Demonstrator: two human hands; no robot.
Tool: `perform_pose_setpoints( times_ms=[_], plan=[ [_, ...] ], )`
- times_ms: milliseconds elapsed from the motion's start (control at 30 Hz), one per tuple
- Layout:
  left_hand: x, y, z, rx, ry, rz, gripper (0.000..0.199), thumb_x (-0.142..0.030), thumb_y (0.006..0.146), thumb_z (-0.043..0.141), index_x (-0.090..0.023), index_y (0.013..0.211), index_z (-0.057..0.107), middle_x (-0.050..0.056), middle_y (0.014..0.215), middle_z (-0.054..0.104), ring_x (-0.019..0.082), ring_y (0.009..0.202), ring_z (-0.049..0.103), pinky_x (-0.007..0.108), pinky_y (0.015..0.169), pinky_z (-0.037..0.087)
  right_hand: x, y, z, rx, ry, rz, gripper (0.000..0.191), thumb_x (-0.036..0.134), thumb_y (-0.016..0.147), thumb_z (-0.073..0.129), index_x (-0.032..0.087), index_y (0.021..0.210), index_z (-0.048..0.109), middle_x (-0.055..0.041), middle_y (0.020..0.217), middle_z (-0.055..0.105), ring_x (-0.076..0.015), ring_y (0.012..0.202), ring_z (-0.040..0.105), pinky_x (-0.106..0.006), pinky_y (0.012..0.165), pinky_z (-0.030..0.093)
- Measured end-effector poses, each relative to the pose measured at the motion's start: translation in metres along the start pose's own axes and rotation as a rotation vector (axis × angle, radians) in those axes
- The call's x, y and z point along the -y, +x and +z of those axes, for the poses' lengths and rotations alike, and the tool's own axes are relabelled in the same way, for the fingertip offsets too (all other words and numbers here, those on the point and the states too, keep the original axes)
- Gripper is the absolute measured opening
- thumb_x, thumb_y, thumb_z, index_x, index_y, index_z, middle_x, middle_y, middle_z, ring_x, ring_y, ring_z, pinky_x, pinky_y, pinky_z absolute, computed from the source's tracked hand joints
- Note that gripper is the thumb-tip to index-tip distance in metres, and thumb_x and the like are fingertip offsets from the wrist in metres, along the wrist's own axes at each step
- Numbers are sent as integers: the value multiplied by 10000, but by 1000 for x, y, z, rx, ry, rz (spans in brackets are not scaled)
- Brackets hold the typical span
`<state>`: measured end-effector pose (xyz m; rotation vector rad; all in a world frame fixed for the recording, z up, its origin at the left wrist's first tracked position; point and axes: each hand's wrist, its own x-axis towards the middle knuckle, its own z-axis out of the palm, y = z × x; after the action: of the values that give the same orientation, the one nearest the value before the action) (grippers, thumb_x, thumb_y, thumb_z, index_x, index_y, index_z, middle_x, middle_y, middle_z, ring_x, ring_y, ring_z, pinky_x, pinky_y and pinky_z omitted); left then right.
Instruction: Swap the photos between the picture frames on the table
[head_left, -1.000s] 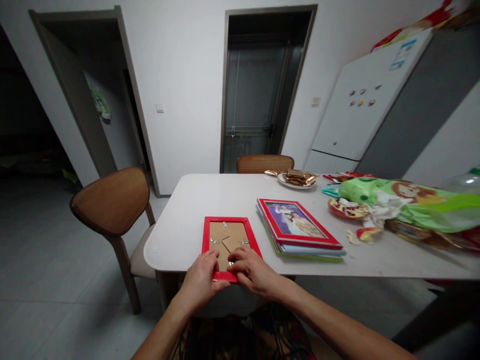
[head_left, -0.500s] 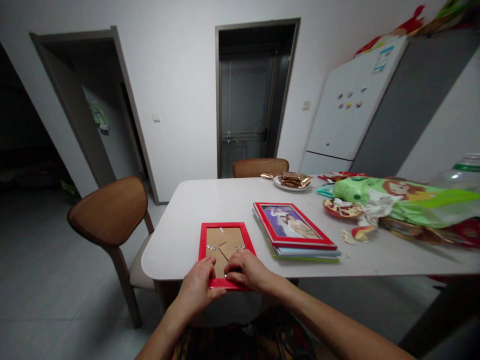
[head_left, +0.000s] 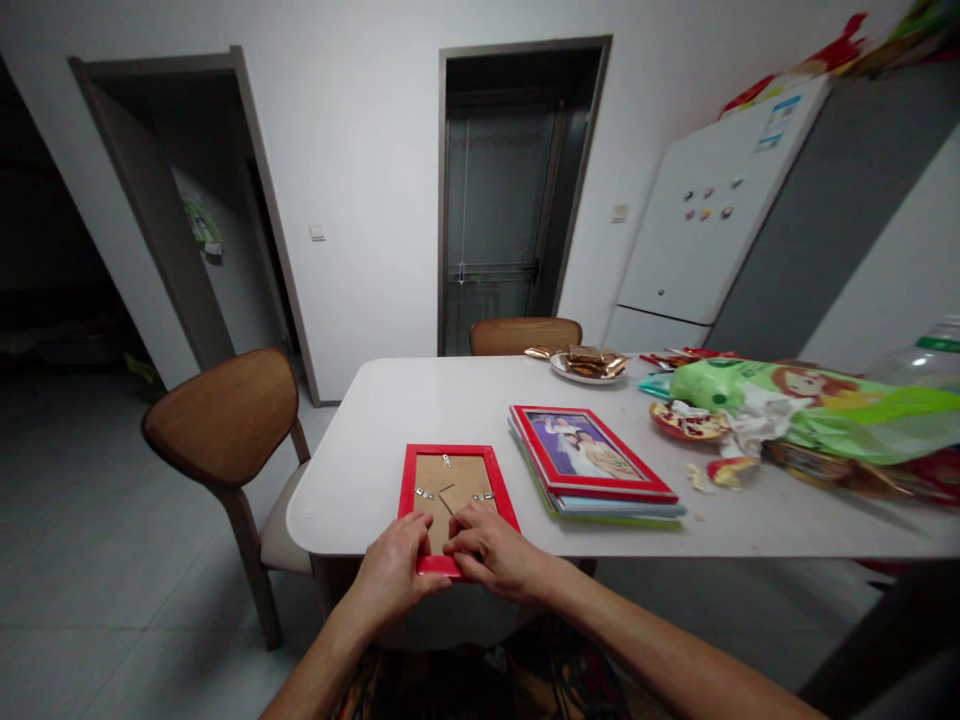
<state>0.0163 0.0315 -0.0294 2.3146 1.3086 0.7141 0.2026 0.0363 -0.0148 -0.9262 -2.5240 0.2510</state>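
A red picture frame (head_left: 408, 482) lies face down on the near edge of the white table (head_left: 337, 500), with its brown backing board (head_left: 465, 476) showing. Small metal clips (head_left: 424, 494) sit along the board's sides and far end. My left hand (head_left: 394, 562) grips the near left corner, fingers over the board and thumb at the near border. Bent fingers of my right hand (head_left: 499, 550) press together at the board's near end; whatever lies under their tips is hidden. Right of it, another red picture frame (head_left: 592, 450) rests face up on a stack of thin items.
A plate of wrapped snacks (head_left: 589, 368) stands at the back. To the right lie an opened pomegranate (head_left: 690, 422), a piece of peel (head_left: 731, 472), crumpled tissue and a green package (head_left: 817, 405). Wooden chairs stand left (head_left: 225, 420) and behind the table (head_left: 525, 335).
My right fingertips have shifted slightly and now cover the small metal clip that showed at the frame's near end. My left hand keeps its hold; the view has moved a little.
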Motion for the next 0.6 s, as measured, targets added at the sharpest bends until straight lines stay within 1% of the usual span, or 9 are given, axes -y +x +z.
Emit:
perform_pose_setpoints(
  times_ms=[133, 200, 267, 333, 367, 433, 500, 533, 600],
  plan=[
    [-4, -1, -6, 42, 43, 16, 365, -319, 597, 674, -184, 912, 548, 36, 912, 586, 198, 860, 548, 307, 760, 430, 2, -5, -3, -13, 14, -21, 179, 130, 733, 465, 164, 681, 633, -42, 775, 565, -142, 762, 465, -294, 712, 366],
    [-6, 0, -8, 48, 67, 7, 433, -309, 608, 667, -170, 990, 518, 41, 897, 589, 192, 818, 558, 311, 744, 437, 2, -8, -2, -28, 55, -40, 191, 126, 732, 457, 176, 747, 641, -47, 826, 573, -146, 798, 480, -297, 737, 382],
    [-12, 2, -6, 44, 124, 0, 465, -308, 595, 674, -158, 1002, 506, 58, 918, 594, 213, 847, 557, 353, 783, 426, 0, -10, 0, -117, 121, 1, 234, 131, 736, 447, 182, 869, 633, -64, 912, 569, -153, 860, 494, -301, 774, 397],
    [-20, 5, 4, 51, 203, 23, 490, -305, 554, 698, -161, 983, 510, 94, 1050, 568, 265, 993, 506, 432, 883, 358, -3, -11, 3, -269, 195, 113, 281, 136, 742, 431, 176, 957, 606, -83, 975, 559, -155, 905, 503, -305, 803, 408],
    [-24, 7, 10, 59, 239, 39, 494, -286, 539, 705, -164, 977, 511, 110, 1137, 527, 286, 1077, 450, 465, 930, 303, -5, -12, 4, -343, 225, 175, 292, 137, 740, 427, 174, 973, 600, -88, 989, 559, -156, 916, 508, -309, 814, 411],
    [-31, 10, 24, 77, 276, 59, 475, -206, 560, 674, -159, 1000, 500, 129, 1259, 429, 291, 1184, 340, 481, 983, 225, -9, -14, 4, -444, 268, 273, 294, 141, 723, 436, 181, 960, 606, -86, 995, 566, -163, 931, 514, -323, 838, 407],
    [-34, 13, 31, 79, 261, 49, 443, -104, 599, 593, -139, 1027, 483, 142, 1278, 408, 264, 1198, 330, 454, 991, 233, -13, -19, -2, -520, 305, 362, 283, 170, 704, 459, 187, 939, 616, -85, 1007, 569, -179, 954, 512, -342, 853, 401],
    [-34, 13, 31, 67, 236, 40, 435, -68, 605, 560, -130, 1028, 480, 148, 1270, 415, 255, 1191, 343, 440, 989, 245, -15, -22, -5, -563, 336, 417, 280, 196, 703, 466, 188, 938, 616, -87, 1016, 568, -187, 953, 513, -350, 850, 402],
    [-34, 14, 24, 10, 143, 28, 405, -48, 611, 529, -128, 1006, 485, 147, 1245, 441, 244, 1160, 386, 420, 976, 277, -19, -27, -10, -671, 438, 552, 289, 265, 714, 463, 180, 953, 603, -95, 1037, 562, -195, 940, 522, -360, 832, 412]
  ],
)
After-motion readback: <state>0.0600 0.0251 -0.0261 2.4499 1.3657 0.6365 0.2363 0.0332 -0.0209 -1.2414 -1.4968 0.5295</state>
